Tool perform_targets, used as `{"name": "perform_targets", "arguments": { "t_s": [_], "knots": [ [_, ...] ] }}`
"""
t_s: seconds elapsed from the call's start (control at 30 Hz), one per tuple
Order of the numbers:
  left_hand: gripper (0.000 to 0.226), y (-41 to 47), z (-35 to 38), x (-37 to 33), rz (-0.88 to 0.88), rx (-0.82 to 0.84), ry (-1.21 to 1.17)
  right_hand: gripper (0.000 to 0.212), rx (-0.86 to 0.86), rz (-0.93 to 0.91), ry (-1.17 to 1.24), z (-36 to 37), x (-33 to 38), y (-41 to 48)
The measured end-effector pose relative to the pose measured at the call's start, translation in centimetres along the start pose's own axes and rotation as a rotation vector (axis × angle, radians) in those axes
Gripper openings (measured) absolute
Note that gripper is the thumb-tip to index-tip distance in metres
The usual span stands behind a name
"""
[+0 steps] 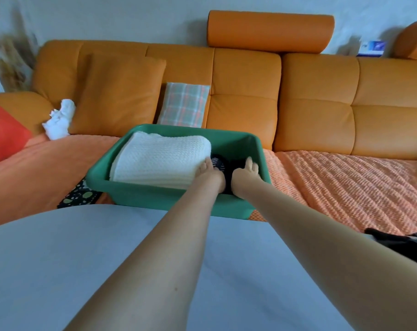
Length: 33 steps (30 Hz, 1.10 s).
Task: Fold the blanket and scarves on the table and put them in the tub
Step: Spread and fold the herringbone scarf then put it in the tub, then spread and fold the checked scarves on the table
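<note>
The dark scarf (219,163) lies in the right part of the tub (155,195), between the two hands and partly under their fingers; the folded blanket (159,161) fills the rest, touching the left fingers. The left hand (208,172) has fingers straight and together; on the right hand (247,172), whether they grip the scarf cannot be told.

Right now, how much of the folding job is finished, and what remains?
Done: the folded white blanket lies in the green tub. In hand: the left hand and right hand touch a dark scarf beside it. Left: perhaps the black cloth at the right edge.
</note>
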<state>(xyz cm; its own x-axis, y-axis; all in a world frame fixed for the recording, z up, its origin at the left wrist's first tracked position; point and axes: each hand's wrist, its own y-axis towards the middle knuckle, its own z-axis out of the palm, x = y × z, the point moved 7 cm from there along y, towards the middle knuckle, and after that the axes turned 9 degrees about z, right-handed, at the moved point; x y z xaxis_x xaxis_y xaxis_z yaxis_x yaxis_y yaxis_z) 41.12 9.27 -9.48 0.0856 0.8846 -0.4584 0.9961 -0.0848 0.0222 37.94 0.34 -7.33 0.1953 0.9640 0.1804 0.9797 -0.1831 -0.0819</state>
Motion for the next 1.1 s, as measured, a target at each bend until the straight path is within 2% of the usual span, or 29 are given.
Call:
{"name": "perform_targets", "arguments": {
  "t_s": [0.1,0.27,0.37,0.47,0.6,0.8,0.97,1.1],
  "knots": [
    [0.035,0.0,-2.1,-0.3,0.083,-0.199,-0.050,0.035,-0.171,-0.067,0.166,-1.8,0.0,-0.7],
    [0.037,-3.7,-5.7,-1.4,0.184,-0.380,-0.132,0.048,-0.306,-0.123,0.362,-3.9,-3.4,-3.7],
    [0.036,-6.8,-7.0,-2.3,0.233,-0.396,-0.239,0.045,-0.373,-0.148,0.342,-5.1,-6.4,-6.7],
    [0.037,-10.3,-7.1,-3.2,0.263,-0.403,-0.289,0.035,-0.350,-0.091,0.323,-5.7,-10.6,-10.1],
    [0.036,-16.2,-4.7,-5.6,0.339,-0.315,-0.362,0.034,-0.363,-0.024,0.126,-5.4,-16.4,-16.2],
    [0.032,-26.0,3.8,-9.5,0.344,-0.038,-0.450,0.050,-0.194,0.073,-0.134,-0.8,-21.9,-25.0],
    [0.030,-31.2,7.5,-11.3,0.288,0.102,-0.478,0.026,-0.333,0.066,-0.183,-0.1,-24.1,-26.4],
    [0.029,-32.5,8.0,-10.7,0.197,0.146,-0.542,0.031,-0.431,0.107,-0.164,-1.8,-24.8,-24.9]
  ]
}}
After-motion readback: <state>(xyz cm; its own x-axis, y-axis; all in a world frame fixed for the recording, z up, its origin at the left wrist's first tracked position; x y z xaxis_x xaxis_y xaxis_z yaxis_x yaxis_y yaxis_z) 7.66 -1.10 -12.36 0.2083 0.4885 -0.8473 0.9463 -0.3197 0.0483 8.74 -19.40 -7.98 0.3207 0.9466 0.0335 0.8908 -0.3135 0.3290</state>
